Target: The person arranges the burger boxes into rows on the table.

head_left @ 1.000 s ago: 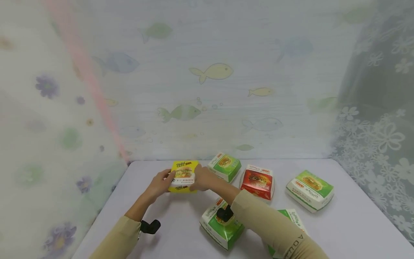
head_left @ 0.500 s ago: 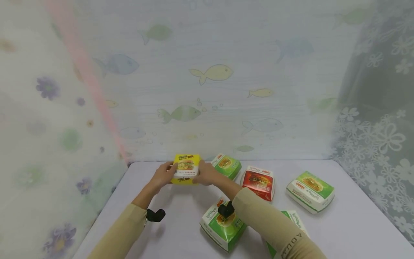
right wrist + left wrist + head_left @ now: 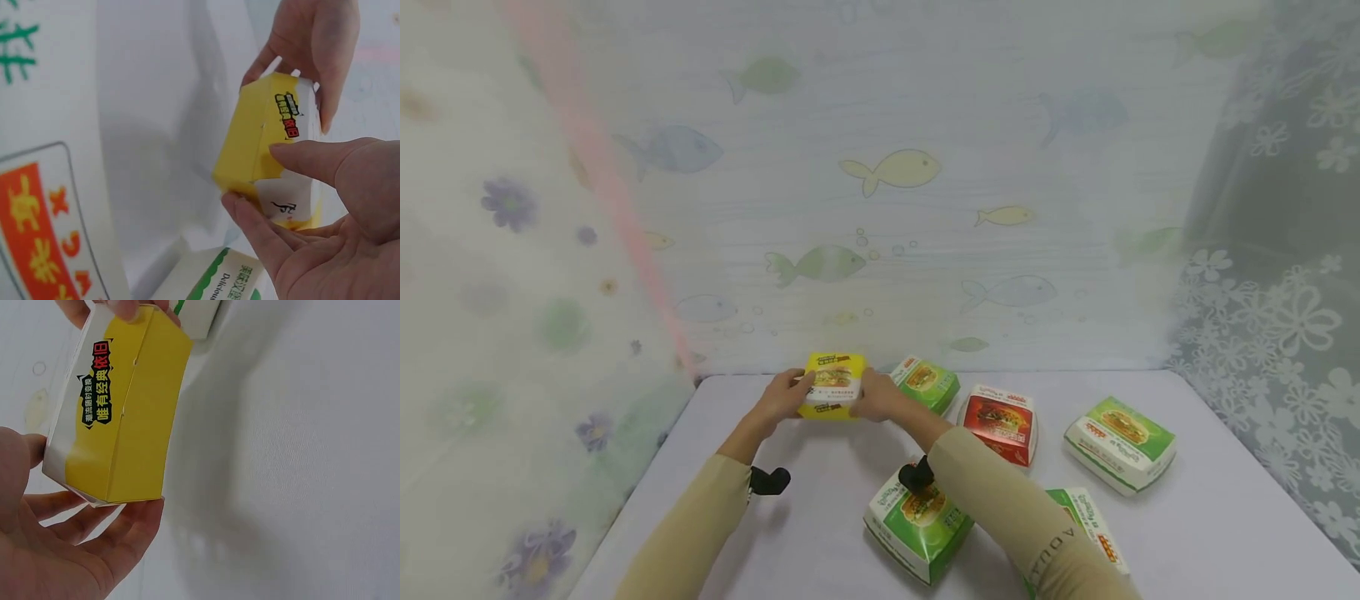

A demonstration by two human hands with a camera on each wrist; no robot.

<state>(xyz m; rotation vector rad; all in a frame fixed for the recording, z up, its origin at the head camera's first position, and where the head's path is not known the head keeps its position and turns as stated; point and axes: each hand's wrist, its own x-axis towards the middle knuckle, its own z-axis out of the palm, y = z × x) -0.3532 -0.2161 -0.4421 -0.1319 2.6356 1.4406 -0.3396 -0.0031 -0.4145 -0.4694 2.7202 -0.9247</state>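
Observation:
A yellow and white burger box [image 3: 832, 387] with a burger picture on its lid is held between my two hands, near the back left of the table. My left hand [image 3: 781, 397] grips its left end, thumb near the lid and fingers along the side and underneath. At the other end my right hand [image 3: 877, 395] grips it, with the thumb [image 3: 306, 157] on the front face and fingers curled beneath. In the left wrist view the yellow front of the box [image 3: 119, 412] shows above its shadow on the white table.
Just right of my right hand is a small green burger box [image 3: 927, 383]. A red one [image 3: 997, 421] stands beside it, and another green one [image 3: 1120, 442] lies further right. Two more green boxes, one in front [image 3: 917, 521] and one partly under my right sleeve [image 3: 1084, 521], lie nearer.
Both hands have carried the yellow burger box up and slightly toward the back, tilting it so more of its front shows. The other boxes stay where they were.

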